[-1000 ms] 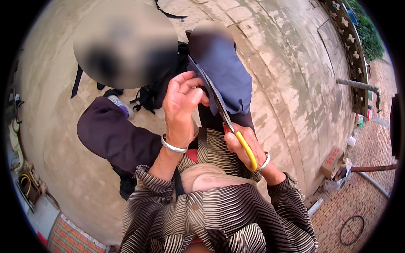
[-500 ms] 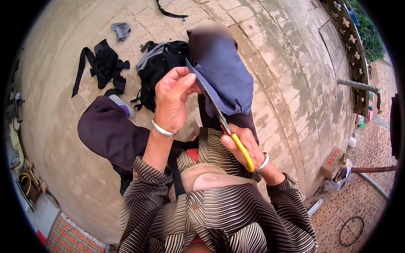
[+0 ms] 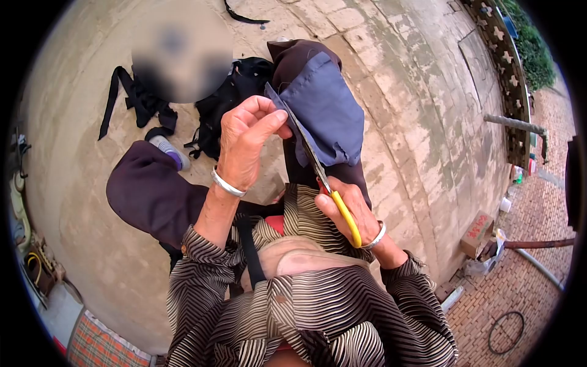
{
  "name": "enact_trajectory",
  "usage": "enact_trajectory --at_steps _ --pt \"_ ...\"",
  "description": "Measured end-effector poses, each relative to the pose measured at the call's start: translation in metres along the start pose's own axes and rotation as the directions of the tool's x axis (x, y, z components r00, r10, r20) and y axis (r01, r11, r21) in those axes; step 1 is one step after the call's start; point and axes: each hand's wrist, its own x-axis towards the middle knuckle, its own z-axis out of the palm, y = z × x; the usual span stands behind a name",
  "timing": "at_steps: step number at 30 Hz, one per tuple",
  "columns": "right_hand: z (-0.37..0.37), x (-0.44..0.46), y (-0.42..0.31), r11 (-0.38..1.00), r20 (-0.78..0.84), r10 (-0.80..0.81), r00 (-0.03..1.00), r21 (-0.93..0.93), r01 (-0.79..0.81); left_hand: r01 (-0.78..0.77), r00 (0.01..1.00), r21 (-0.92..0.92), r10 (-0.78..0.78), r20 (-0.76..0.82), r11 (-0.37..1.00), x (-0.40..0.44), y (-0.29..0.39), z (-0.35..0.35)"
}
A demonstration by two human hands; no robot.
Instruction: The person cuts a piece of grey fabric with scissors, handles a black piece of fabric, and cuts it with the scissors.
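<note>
Your dark trouser leg (image 3: pixel 290 64) reaches into the upper centre of the frame, with blue cloth (image 3: pixel 327 110) spread over it. Left of centre, your left hand (image 3: pixel 247 147) pinches the cloth's left edge. Right of centre, your right hand (image 3: pixel 358 205) grips yellow-handled scissors (image 3: pixel 347 217), blades slanting along that edge.

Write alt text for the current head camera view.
A person's right hand holds yellow-handled metal scissors along the edge of a smooth blue-grey cloth draped over a dark-trousered leg; the left hand pinches the cloth beside the scissors. Black fabric pieces lie on pale paved ground nearby.
</note>
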Motion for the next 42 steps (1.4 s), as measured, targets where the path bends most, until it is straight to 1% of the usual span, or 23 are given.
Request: enact_trajectory --at_steps 4,11,13,16,19,21,22,23,24,25,27,31,33,35,36,37,42 --pt "0.0 -0.001 -0.004 0.999 0.019 0.04 0.999 0.008 -0.04 -0.002 1.0 0.055 0.001 0.018 0.998 -0.002 -0.004 -0.003" --pt "-0.001 -0.001 -0.01 0.994 0.085 0.112 0.99 -0.019 -0.11 -0.003 1.0 0.093 0.001 0.023 0.996 -0.006 -0.005 -0.008" --pt "-0.001 0.0 -0.011 0.99 0.098 0.139 0.985 -0.022 -0.137 0.009 0.998 0.133 -0.017 0.053 0.991 -0.007 -0.005 -0.009" --pt "0.001 0.0 -0.008 0.993 0.095 0.114 0.989 -0.032 -0.111 0.004 0.998 0.077 -0.008 0.06 0.997 -0.008 -0.009 -0.008" --pt "0.0 0.0 -0.006 0.996 0.097 0.082 0.992 0.013 -0.083 -0.016 0.999 0.042 0.015 0.039 0.999 -0.007 -0.011 -0.006" --pt "-0.003 -0.001 -0.006 0.993 0.166 0.083 0.983 0.07 -0.096 -0.009 0.999 0.062 0.005 0.05 0.998 -0.008 -0.013 -0.01" --pt "-0.004 0.0 -0.004 0.993 0.167 0.084 0.982 0.071 -0.097 -0.001 0.998 0.083 -0.004 0.062 0.997 -0.008 -0.013 -0.011" --pt "-0.005 0.0 -0.001 0.988 0.198 0.07 0.978 0.12 -0.095 0.001 0.998 0.083 -0.006 0.062 0.997 -0.008 -0.013 -0.011" --pt "-0.006 0.0 0.0 0.981 0.228 0.054 0.972 0.169 -0.094 0.005 0.999 0.088 -0.009 0.052 0.996 -0.008 -0.013 -0.011" --pt "-0.007 0.001 0.001 0.981 0.227 0.055 0.972 0.169 -0.095 0.009 0.999 0.092 -0.013 0.042 0.996 -0.009 -0.014 -0.011" --pt "-0.01 0.002 0.0 0.966 0.288 0.059 0.956 0.226 -0.128 0.009 0.999 0.093 -0.012 0.039 0.996 -0.009 -0.014 -0.012" --pt "-0.011 0.005 0.002 0.969 0.28 0.055 0.959 0.218 -0.119 0.024 1.0 0.092 -0.026 0.017 0.996 -0.01 -0.013 -0.012" --pt "-0.012 0.007 0.001 0.982 0.268 0.068 0.961 0.15 -0.112 0.03 0.999 0.119 -0.033 0.025 0.992 -0.01 -0.012 -0.013" --pt "-0.011 0.01 -0.003 0.987 0.236 0.06 0.97 0.133 -0.094 0.036 0.999 0.147 -0.041 0.032 0.988 -0.012 -0.011 -0.012" --pt "-0.01 0.011 -0.004 0.99 0.205 0.051 0.977 0.116 -0.076 0.044 0.998 0.128 -0.048 0.029 0.991 -0.013 -0.011 -0.011" --pt "-0.009 0.011 -0.005 0.99 0.206 0.051 0.977 0.117 -0.077 0.051 0.998 0.108 -0.054 0.026 0.993 -0.013 -0.01 -0.01" --pt "-0.005 0.012 -0.002 0.998 0.146 0.061 0.987 0.006 -0.062 0.037 0.999 0.069 -0.04 0.03 0.997 -0.013 -0.013 -0.012"
